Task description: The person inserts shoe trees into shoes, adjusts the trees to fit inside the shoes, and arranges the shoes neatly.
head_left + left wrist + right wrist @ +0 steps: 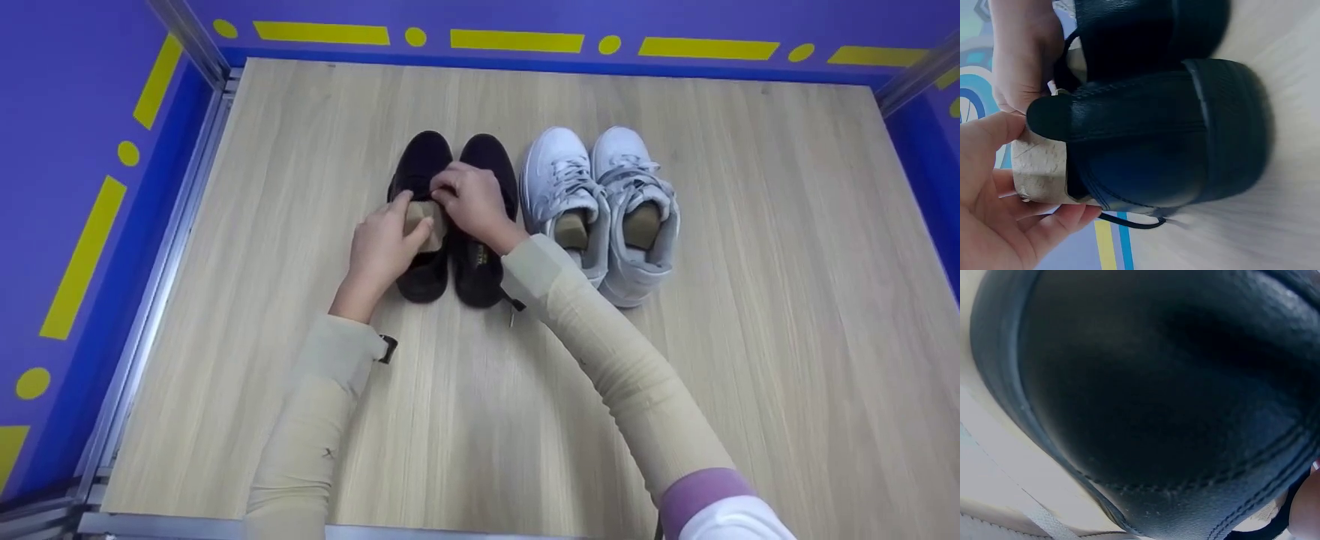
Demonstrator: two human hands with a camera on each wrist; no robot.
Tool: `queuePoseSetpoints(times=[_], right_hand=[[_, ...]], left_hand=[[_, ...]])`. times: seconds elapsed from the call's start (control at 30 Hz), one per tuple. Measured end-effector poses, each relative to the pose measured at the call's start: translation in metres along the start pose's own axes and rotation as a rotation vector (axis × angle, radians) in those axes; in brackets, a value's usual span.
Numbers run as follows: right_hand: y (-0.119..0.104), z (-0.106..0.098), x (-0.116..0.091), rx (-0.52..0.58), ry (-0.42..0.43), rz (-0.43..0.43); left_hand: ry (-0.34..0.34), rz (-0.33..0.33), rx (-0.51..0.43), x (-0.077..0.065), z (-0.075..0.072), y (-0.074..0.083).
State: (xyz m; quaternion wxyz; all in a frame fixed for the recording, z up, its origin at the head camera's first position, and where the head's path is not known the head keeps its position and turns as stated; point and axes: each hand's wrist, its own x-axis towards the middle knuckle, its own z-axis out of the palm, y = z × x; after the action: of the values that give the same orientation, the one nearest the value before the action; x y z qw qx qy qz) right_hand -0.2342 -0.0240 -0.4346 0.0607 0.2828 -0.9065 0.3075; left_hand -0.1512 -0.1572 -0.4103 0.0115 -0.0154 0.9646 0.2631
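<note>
A pair of black shoes stands side by side, toes away from me. A beige block-like shoe insert [1041, 166] sticks up from the opening of the left black shoe [421, 156]. My left hand [380, 244] holds the insert between thumb and fingers. My right hand [474, 199] reaches over the right black shoe [489, 156] and pinches at the lacing of the left one; its fingertips hide whether that is lace or tongue. A thin black lace [1137, 223] hangs beside the left shoe. Close up, a black heel [1145, 399] fills the right wrist view.
To the right stands a pair of white lace-up sneakers [556, 150], with brownish inserts [571, 229] inside. Everything rests on a wood-grain board [750, 337]. Blue walls with yellow marks [517, 40] and metal rails [161, 300] bound it.
</note>
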Motion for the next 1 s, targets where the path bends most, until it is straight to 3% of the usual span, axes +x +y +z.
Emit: queuePoseSetpoints(times=[0.17,0.27,0.43,0.63,1.0], right_hand=[[0.000,0.000,0.001,0.002,-0.001,0.004],[0.000,0.001,0.000,0.004,0.004,-0.006],[0.000,0.001,-0.001,0.014,0.016,-0.013],[0.000,0.001,-0.001,0.027,0.021,-0.014],[0.000,0.001,0.000,0.018,0.013,-0.023]], left_hand=[[0.010,0.001,0.003,0.000,0.000,-0.001],[0.035,-0.031,-0.016,-0.002,0.002,-0.001],[0.129,-0.082,-0.047,-0.008,0.014,0.001],[0.247,-0.048,-0.042,-0.011,0.022,0.006],[0.189,-0.042,0.058,-0.006,0.023,0.014]])
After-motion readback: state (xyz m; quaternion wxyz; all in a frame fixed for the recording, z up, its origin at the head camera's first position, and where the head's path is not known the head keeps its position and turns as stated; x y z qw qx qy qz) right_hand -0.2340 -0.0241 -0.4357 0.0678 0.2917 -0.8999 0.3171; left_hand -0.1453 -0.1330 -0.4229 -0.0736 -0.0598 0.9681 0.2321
